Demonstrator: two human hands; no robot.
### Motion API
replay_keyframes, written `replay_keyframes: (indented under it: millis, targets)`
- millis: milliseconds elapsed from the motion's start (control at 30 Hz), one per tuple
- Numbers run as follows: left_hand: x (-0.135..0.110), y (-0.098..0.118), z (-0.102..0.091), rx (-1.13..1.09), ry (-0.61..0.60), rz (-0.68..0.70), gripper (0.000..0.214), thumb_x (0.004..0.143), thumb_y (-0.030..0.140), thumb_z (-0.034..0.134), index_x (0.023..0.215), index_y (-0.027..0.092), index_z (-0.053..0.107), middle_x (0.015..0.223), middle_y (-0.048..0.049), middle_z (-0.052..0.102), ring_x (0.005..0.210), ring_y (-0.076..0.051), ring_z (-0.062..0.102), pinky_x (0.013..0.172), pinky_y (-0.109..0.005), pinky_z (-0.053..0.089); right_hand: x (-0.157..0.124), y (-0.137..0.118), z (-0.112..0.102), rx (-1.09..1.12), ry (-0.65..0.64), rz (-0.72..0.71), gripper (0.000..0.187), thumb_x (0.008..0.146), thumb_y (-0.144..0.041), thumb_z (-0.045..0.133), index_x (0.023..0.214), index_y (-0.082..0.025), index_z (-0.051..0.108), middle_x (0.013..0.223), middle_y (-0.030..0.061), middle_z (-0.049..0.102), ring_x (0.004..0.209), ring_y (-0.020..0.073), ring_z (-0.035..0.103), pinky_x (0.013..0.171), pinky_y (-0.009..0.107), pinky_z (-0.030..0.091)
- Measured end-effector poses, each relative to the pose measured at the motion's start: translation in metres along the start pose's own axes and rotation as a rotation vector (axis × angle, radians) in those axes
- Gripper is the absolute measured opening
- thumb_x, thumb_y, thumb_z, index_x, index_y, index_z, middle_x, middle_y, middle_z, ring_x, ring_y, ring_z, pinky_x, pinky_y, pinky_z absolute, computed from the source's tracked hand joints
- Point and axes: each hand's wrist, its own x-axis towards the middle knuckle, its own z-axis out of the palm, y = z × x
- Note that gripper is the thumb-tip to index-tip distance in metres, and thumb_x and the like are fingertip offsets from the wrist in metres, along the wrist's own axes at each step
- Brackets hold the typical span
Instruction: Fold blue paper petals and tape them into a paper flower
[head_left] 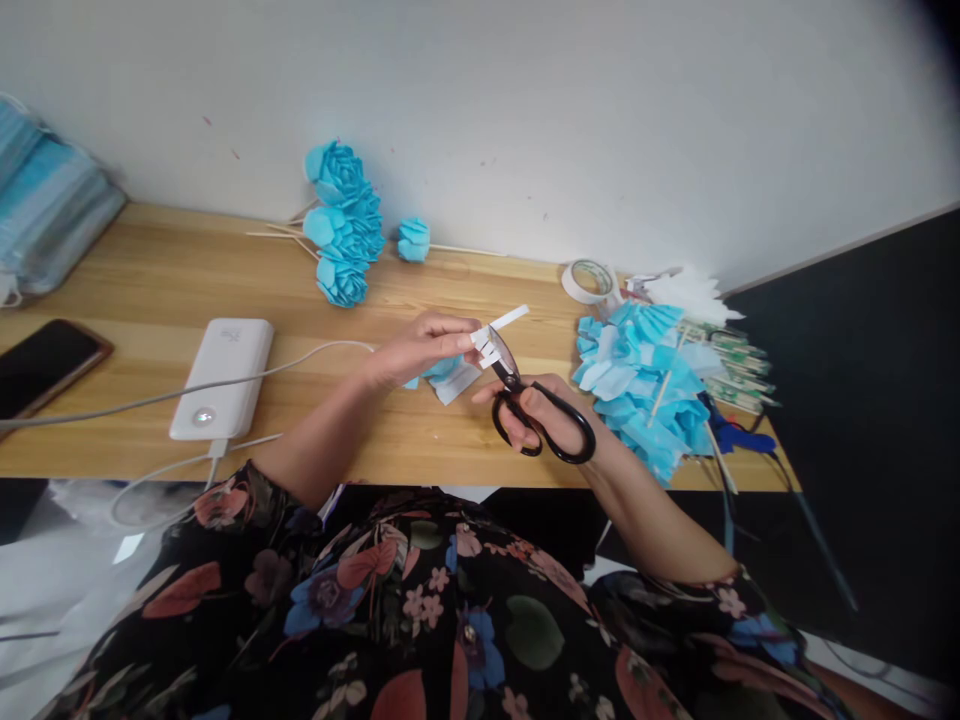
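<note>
While in hands (427,347) (562,416) — black scissors (512,382) right, white strips (514,319) left

The head camera looks down across the desk (150,270).

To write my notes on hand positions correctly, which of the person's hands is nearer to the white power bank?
Left. The left hand is to the right of the white power bank; the right hand, holding the scissors, is farther right.
</note>
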Motion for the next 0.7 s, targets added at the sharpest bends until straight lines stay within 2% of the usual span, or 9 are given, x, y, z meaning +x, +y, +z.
replay_keyframes:
  millis: [100, 300, 500, 700]
  targets:
    - [0.0, -0.002, -0.001, -0.017, -0.003, 0.004, 0.054, 0.084, 0.071, 0.08, 0.077, 0.017, 0.075, 0.083, -0.0058, 0.07, 0.081, -0.018, 0.063, 0.081, -0.033, 0.053, 0.001, -0.001, 0.002, -0.018, 0.018, 0.008, 0.058, 0.103, -0.066, 0.059, 0.107, -0.011, 0.077, 0.06, -0.006, 0.053, 0.042, 0.0048, 0.043, 0.044, 0.02, 0.04]
    - [0.0, -0.002, -0.001, -0.012, -0.012, -0.003, 0.053, 0.085, 0.071, 0.079, 0.074, 0.019, 0.072, 0.081, -0.0054, 0.067, 0.079, -0.018, 0.061, 0.08, -0.035, 0.054, 0.001, 0.0, 0.003, -0.026, 0.034, 0.037, 0.061, 0.102, -0.069, 0.059, 0.078, -0.014, 0.07, 0.051, -0.0071, 0.046, 0.039, 0.0059, 0.042, 0.042, 0.021, 0.039]
    - [0.0, 0.003, -0.002, 0.033, -0.042, 0.008, 0.051, 0.088, 0.069, 0.077, 0.077, 0.019, 0.074, 0.08, -0.0048, 0.066, 0.078, -0.018, 0.06, 0.08, -0.035, 0.051, -0.001, -0.001, 0.005, 0.006, 0.056, 0.06, 0.061, 0.102, -0.07, 0.058, 0.093, -0.013, 0.078, 0.05, -0.0087, 0.045, 0.038, 0.0068, 0.041, 0.042, 0.022, 0.041]
    - [-0.001, 0.002, -0.012, 0.074, -0.078, 0.005, 0.04, 0.089, 0.057, 0.076, 0.079, 0.018, 0.074, 0.088, -0.0058, 0.069, 0.083, -0.019, 0.061, 0.082, -0.034, 0.048, -0.003, 0.004, 0.004, 0.027, 0.062, 0.064, 0.062, 0.1, -0.071, 0.06, 0.096, -0.012, 0.079, 0.05, -0.0088, 0.045, 0.037, 0.0062, 0.039, 0.041, 0.022, 0.04]
